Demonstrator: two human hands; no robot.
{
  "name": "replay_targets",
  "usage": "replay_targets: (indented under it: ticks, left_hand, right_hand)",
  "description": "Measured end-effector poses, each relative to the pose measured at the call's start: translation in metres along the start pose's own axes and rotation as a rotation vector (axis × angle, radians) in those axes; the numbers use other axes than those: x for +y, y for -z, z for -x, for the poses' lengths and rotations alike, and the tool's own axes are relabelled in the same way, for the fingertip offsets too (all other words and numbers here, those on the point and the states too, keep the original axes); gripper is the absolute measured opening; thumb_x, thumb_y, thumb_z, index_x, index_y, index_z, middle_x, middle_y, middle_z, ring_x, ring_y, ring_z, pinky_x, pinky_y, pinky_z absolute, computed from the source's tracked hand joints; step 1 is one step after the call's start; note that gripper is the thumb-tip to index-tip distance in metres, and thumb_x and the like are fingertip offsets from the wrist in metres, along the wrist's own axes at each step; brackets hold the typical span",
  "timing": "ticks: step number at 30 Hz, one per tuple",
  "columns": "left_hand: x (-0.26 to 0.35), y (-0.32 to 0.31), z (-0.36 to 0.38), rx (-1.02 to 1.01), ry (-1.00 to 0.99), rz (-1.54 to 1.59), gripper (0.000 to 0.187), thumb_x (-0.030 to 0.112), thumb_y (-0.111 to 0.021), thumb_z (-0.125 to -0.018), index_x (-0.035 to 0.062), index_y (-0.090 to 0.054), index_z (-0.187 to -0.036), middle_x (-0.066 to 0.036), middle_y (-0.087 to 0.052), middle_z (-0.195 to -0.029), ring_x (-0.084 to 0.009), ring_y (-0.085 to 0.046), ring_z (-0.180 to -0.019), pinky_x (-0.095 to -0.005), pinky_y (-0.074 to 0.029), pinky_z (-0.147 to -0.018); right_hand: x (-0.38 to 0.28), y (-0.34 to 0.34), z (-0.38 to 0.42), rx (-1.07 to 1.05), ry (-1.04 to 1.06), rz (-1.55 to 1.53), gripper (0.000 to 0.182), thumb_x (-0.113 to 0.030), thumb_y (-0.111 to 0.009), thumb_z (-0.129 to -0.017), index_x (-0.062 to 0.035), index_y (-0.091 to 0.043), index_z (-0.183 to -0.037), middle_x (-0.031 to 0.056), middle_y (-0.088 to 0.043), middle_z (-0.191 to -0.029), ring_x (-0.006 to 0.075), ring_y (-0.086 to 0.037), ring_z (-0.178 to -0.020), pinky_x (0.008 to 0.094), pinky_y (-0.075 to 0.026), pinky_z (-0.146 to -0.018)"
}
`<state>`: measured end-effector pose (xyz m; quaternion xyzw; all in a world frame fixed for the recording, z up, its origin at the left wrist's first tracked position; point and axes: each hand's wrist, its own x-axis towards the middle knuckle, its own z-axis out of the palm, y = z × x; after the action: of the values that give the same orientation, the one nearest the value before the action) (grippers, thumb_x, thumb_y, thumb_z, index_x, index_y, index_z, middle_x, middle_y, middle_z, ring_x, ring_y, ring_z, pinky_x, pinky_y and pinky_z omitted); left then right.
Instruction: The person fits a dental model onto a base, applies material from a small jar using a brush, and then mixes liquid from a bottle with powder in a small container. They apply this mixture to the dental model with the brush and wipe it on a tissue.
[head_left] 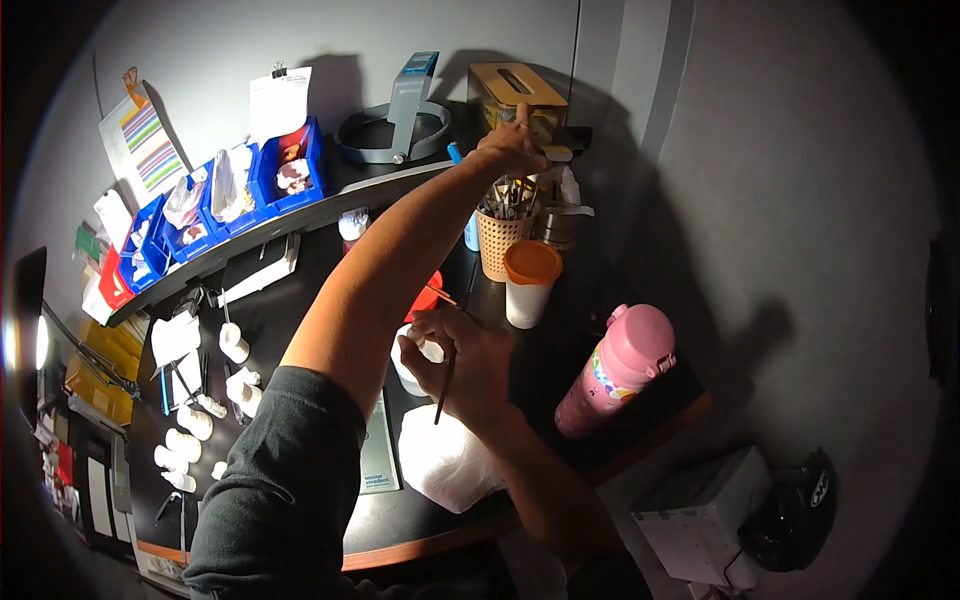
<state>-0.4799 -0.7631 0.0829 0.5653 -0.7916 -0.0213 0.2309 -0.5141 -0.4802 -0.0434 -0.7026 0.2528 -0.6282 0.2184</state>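
Observation:
My left hand [512, 148] reaches to the back, at the front of the tissue box [500, 80] with the wooden lid, one finger stretched up against it. Nothing shows in that hand. My right hand [465, 365] is closed around a thin dark brush-like stick [446, 392], which points down. Below this hand lies a white crumpled bundle [448, 465]. A white cup [408, 372] and a red container [425, 298] are partly hidden behind my hands. Beside my left hand, a woven basket [493, 245] holds several tools.
An orange-lidded cup [530, 285] and a pink bottle [620, 365] stand to the right. Blue bins [290, 172] and a grey headband visor [400, 125] sit on the raised shelf. Several small white bottles [183, 445] are at the left. A lamp [40, 342] glows at the far left.

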Motion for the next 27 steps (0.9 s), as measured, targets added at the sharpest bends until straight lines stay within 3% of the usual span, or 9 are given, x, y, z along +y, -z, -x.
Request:
replay_targets:
  ticks: [4, 7, 10, 12, 13, 15, 16, 20, 27]
  left_hand:
    - [0.001, 0.006, 0.009, -0.026, -0.089, -0.087, 0.078, 0.039, -0.073, -0.086, 0.0097, -0.048, -0.153, -0.024, -0.071, -0.129, -0.0410, -0.070, -0.120, -0.0451, -0.058, -0.103]
    - [0.001, 0.002, -0.004, -0.120, -0.036, -0.198, 0.051, 0.039, -0.065, -0.090, 0.0106, -0.071, -0.133, -0.022, -0.074, -0.124, -0.0384, -0.074, -0.114, -0.0453, -0.060, -0.100]
    - [-0.012, -0.014, -0.032, -0.065, 0.005, -0.150, 0.053, 0.041, -0.073, -0.086, 0.0031, -0.076, -0.123, -0.019, -0.075, -0.123, -0.0337, -0.072, -0.120, -0.0450, -0.058, -0.102]
    - [0.007, 0.016, -0.003, -0.066, 0.053, -0.114, 0.052, 0.040, -0.072, -0.087, 0.0049, -0.075, -0.125, -0.017, -0.075, -0.124, -0.0309, -0.072, -0.120, -0.0437, -0.058, -0.102]
    - [-0.008, 0.005, -0.018, 0.009, -0.112, -0.207, 0.042, 0.036, -0.056, -0.096, 0.0076, -0.075, -0.121, -0.021, -0.075, -0.117, -0.0350, -0.075, -0.109, -0.0459, -0.062, -0.094]
    - [0.014, 0.043, 0.018, -0.006, 0.017, -0.157, 0.039, 0.034, -0.066, -0.090, 0.0194, -0.076, -0.125, -0.014, -0.076, -0.118, -0.0332, -0.075, -0.111, -0.0452, -0.062, -0.097]
    - [0.017, 0.060, 0.033, 0.019, -0.048, -0.194, 0.039, 0.033, -0.069, -0.088, 0.0209, -0.077, -0.123, -0.013, -0.076, -0.119, -0.0328, -0.075, -0.110, -0.0458, -0.062, -0.098]
    - [0.023, 0.117, 0.099, 0.094, -0.165, -0.245, 0.040, 0.033, -0.071, -0.084, 0.0148, -0.078, -0.119, -0.016, -0.078, -0.107, -0.0352, -0.076, -0.105, -0.0459, -0.062, -0.095]
    - [0.001, 0.177, 0.246, 0.058, -0.322, -0.290, 0.027, 0.027, -0.070, -0.091, 0.0111, -0.079, -0.110, -0.013, -0.079, -0.095, -0.0322, -0.078, -0.092, -0.0429, -0.062, -0.085]
  right_hand:
    - [-0.010, 0.004, -0.002, -0.014, -0.028, 0.018, 0.017, -0.001, -0.081, -0.083, -0.0015, -0.067, -0.092, 0.0088, -0.074, -0.082, 0.0187, -0.074, -0.069, 0.0288, -0.059, -0.061]
    - [-0.001, -0.002, 0.001, 0.007, -0.055, -0.056, 0.017, -0.004, -0.082, -0.082, -0.0032, -0.068, -0.091, 0.0090, -0.075, -0.083, 0.0192, -0.075, -0.071, 0.0297, -0.059, -0.063]
    - [-0.008, 0.003, 0.000, -0.021, -0.130, 0.008, 0.017, -0.008, -0.084, -0.081, -0.0056, -0.070, -0.089, 0.0095, -0.076, -0.085, 0.0203, -0.076, -0.074, 0.0316, -0.060, -0.065]
    - [0.009, -0.005, 0.005, 0.023, -0.052, 0.018, 0.016, -0.011, -0.086, -0.081, -0.0082, -0.072, -0.089, 0.0092, -0.076, -0.086, 0.0222, -0.077, -0.076, 0.0330, -0.060, -0.068]
    - [0.013, -0.005, 0.007, 0.013, -0.023, 0.030, 0.016, -0.011, -0.086, -0.081, -0.0087, -0.073, -0.089, 0.0087, -0.077, -0.086, 0.0227, -0.077, -0.077, 0.0333, -0.060, -0.069]
    - [0.024, -0.009, 0.011, 0.019, -0.012, -0.008, 0.016, -0.013, -0.087, -0.081, -0.0091, -0.075, -0.091, 0.0082, -0.076, -0.084, 0.0213, -0.077, -0.075, 0.0327, -0.060, -0.069]
    - [0.007, -0.002, 0.007, -0.021, -0.058, 0.073, 0.015, -0.013, -0.087, -0.082, -0.0089, -0.076, -0.091, 0.0084, -0.076, -0.082, 0.0199, -0.076, -0.073, 0.0326, -0.059, -0.068]
    - [0.017, -0.006, 0.006, 0.018, -0.030, 0.084, 0.018, -0.016, -0.089, -0.081, -0.0072, -0.076, -0.090, 0.0010, -0.054, -0.061, 0.0110, -0.048, -0.052, 0.0316, -0.042, -0.052]
    - [0.015, -0.011, 0.005, 0.003, 0.054, 0.269, 0.025, -0.022, -0.088, -0.083, -0.0053, -0.069, -0.084, 0.0021, -0.046, -0.060, 0.0124, -0.043, -0.053, 0.0343, -0.040, -0.053]
